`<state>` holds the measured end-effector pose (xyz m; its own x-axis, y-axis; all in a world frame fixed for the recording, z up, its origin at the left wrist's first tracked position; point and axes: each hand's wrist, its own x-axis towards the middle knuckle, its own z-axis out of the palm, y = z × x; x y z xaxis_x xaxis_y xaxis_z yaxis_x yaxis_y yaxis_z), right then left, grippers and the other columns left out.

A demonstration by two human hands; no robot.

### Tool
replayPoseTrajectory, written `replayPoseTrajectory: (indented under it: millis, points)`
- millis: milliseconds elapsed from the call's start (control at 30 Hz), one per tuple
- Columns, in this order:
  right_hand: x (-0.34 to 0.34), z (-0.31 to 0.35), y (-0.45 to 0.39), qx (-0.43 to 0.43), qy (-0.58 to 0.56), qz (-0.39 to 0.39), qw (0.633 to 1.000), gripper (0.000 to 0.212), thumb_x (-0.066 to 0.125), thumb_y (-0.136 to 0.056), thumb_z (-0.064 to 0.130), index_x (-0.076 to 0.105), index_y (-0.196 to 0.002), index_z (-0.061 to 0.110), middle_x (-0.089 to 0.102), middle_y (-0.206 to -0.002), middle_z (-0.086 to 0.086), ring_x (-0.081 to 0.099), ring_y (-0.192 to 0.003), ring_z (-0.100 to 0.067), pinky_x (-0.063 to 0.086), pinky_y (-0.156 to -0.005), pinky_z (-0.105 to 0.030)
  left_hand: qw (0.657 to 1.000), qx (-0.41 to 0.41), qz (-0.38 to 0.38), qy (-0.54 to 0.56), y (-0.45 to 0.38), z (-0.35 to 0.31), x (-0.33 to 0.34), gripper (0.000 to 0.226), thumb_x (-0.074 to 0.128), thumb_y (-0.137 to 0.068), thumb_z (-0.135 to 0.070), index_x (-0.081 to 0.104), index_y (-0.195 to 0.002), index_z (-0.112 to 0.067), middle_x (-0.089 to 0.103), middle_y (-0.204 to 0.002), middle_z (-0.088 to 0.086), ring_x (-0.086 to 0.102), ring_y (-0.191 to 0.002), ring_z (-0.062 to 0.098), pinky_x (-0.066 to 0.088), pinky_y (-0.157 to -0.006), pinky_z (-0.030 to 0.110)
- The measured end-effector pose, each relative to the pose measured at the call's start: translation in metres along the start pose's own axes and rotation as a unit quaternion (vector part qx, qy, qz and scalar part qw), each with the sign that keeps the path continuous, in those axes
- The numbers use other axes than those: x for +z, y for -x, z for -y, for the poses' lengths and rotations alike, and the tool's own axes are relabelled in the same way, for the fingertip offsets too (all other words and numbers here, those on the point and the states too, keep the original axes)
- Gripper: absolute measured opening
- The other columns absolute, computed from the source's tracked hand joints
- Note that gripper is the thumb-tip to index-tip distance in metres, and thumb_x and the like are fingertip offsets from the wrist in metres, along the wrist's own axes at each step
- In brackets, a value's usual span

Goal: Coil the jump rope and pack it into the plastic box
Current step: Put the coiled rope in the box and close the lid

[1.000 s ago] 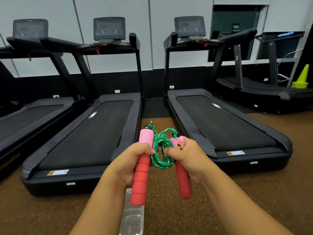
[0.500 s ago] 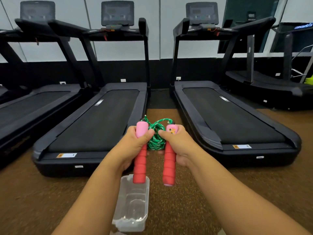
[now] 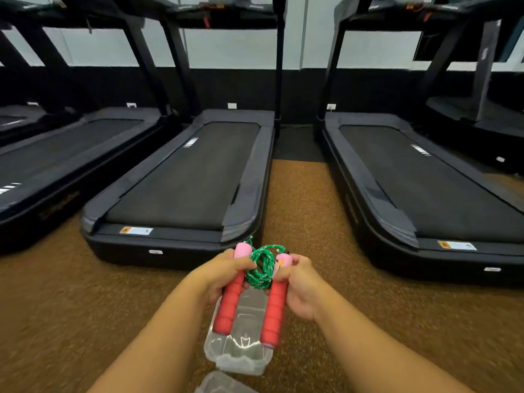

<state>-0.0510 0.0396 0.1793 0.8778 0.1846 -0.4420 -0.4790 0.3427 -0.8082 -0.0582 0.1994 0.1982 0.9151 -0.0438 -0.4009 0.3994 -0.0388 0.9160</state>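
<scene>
The jump rope has two red foam handles with pink tops and a green cord (image 3: 262, 269) bunched in a coil between them. My left hand (image 3: 219, 275) grips the left handle (image 3: 230, 303) near its pink end. My right hand (image 3: 302, 289) grips the right handle (image 3: 274, 313) the same way. Both handles point down toward me, side by side, directly above the clear plastic box (image 3: 239, 353), which stands open on the floor. I cannot tell whether the handles touch the box.
A clear lid (image 3: 219, 384) lies on the brown speckled floor (image 3: 297, 199) just in front of the box. Black treadmills stand ahead: one (image 3: 187, 180) at centre left, one (image 3: 425, 188) on the right, another at far left.
My view has tilted down and moved closer to the floor. Both hands have lowered the coiled rope over the box, and the handles have come closer together and parallel.
</scene>
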Motion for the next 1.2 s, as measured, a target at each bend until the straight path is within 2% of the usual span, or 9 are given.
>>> replayPoseTrajectory:
  millis: [200, 333, 467, 733, 867, 967, 1067, 1133, 1200]
  points:
    - [-0.010, -0.046, -0.064, 0.032, 0.010, -0.047, 0.998, 0.063, 0.044, -0.083, -0.025, 0.034, -0.122, 0.023, 0.054, -0.114, -0.016, 0.063, -0.094, -0.034, 0.056, -0.077, -0.048, 0.999, -0.051, -0.001, 0.015, -0.066, 0.045, -0.014, 0.019, 0.063, -0.084, -0.001, 0.057, -0.101, -0.007, 0.066, -0.080, 0.014, 0.062, -0.056, 0.017, 0.053, -0.055, 0.029]
    - [-0.020, -0.088, -0.110, 0.055, 0.035, -0.088, 0.994, 0.064, 0.048, -0.080, -0.025, 0.032, -0.120, 0.023, 0.056, -0.111, -0.015, 0.064, -0.102, -0.038, 0.055, -0.087, -0.052, 0.994, -0.100, -0.023, 0.034, -0.104, 0.083, -0.021, 0.035, 0.063, -0.082, 0.001, 0.059, -0.114, -0.013, 0.072, -0.103, 0.021, 0.069, -0.093, 0.037, 0.055, -0.084, 0.052]
    - [-0.025, -0.130, -0.148, 0.087, 0.096, -0.122, 0.984, 0.066, 0.058, -0.074, -0.018, 0.031, -0.118, 0.023, 0.058, -0.108, -0.016, 0.066, -0.095, -0.035, 0.055, -0.085, -0.057, 0.986, -0.139, -0.047, 0.073, -0.133, 0.127, -0.024, 0.030, 0.055, -0.087, 0.007, 0.060, -0.112, -0.009, 0.073, -0.098, 0.023, 0.071, -0.085, 0.035, 0.058, -0.076, 0.046]
    - [-0.026, -0.177, -0.218, 0.107, 0.177, -0.173, 0.963, 0.060, 0.066, -0.069, -0.011, 0.038, -0.115, 0.015, 0.057, -0.091, -0.007, 0.061, -0.078, -0.021, 0.052, -0.066, -0.030, 0.976, -0.153, -0.123, 0.091, -0.191, 0.190, -0.028, 0.040, 0.060, -0.075, 0.002, 0.056, -0.112, -0.010, 0.070, -0.099, 0.024, 0.069, -0.089, 0.037, 0.056, -0.082, 0.053]
    - [-0.027, -0.203, -0.236, 0.154, 0.130, -0.226, 0.953, 0.054, 0.068, -0.069, -0.010, 0.037, -0.109, 0.009, 0.055, -0.096, -0.015, 0.057, -0.088, -0.031, 0.053, -0.085, -0.044, 0.980, -0.155, -0.106, 0.073, -0.199, 0.203, -0.016, 0.035, 0.067, -0.056, 0.001, 0.063, -0.090, -0.008, 0.073, -0.071, 0.008, 0.069, -0.067, 0.018, 0.054, -0.059, 0.026]
    - [-0.026, -0.221, -0.243, 0.159, 0.072, -0.261, 0.949, 0.037, 0.060, -0.086, 0.019, 0.037, -0.113, 0.006, 0.051, -0.103, -0.019, 0.053, -0.092, -0.032, 0.048, -0.085, -0.039, 0.974, -0.161, -0.128, 0.094, -0.208, 0.219, -0.010, 0.026, 0.062, -0.065, 0.018, 0.063, -0.074, -0.006, 0.068, -0.049, 0.001, 0.064, -0.045, 0.006, 0.046, -0.042, 0.016]
    - [-0.027, -0.230, -0.253, 0.150, 0.067, -0.257, 0.952, 0.021, 0.047, -0.098, 0.016, 0.043, -0.114, 0.003, 0.053, -0.103, -0.020, 0.055, -0.091, -0.031, 0.044, -0.077, -0.035, 0.967, -0.168, -0.166, 0.094, -0.220, 0.235, -0.011, 0.028, 0.067, -0.057, 0.000, 0.068, -0.084, -0.003, 0.072, -0.074, 0.015, 0.069, -0.067, 0.021, 0.053, -0.061, 0.025]
    - [-0.031, -0.234, -0.259, 0.129, 0.069, -0.253, 0.956, 0.021, 0.045, -0.100, 0.018, 0.046, -0.115, 0.004, 0.055, -0.102, -0.020, 0.056, -0.091, -0.031, 0.045, -0.077, -0.035, 0.968, -0.169, -0.172, 0.077, -0.227, 0.244, -0.013, 0.025, 0.065, -0.047, -0.009, 0.070, -0.072, -0.007, 0.071, -0.076, 0.018, 0.067, -0.070, 0.024, 0.055, -0.066, 0.032]
    - [-0.035, -0.237, -0.265, 0.130, 0.094, -0.231, 0.960, 0.018, 0.042, -0.101, 0.021, 0.046, -0.112, 0.008, 0.056, -0.097, -0.014, 0.056, -0.089, -0.029, 0.044, -0.076, -0.033, 0.970, -0.180, -0.159, 0.036, -0.239, 0.261, -0.019, 0.040, 0.068, -0.038, -0.019, 0.070, -0.077, -0.009, 0.073, -0.082, 0.019, 0.069, -0.079, 0.027, 0.058, -0.075, 0.040]
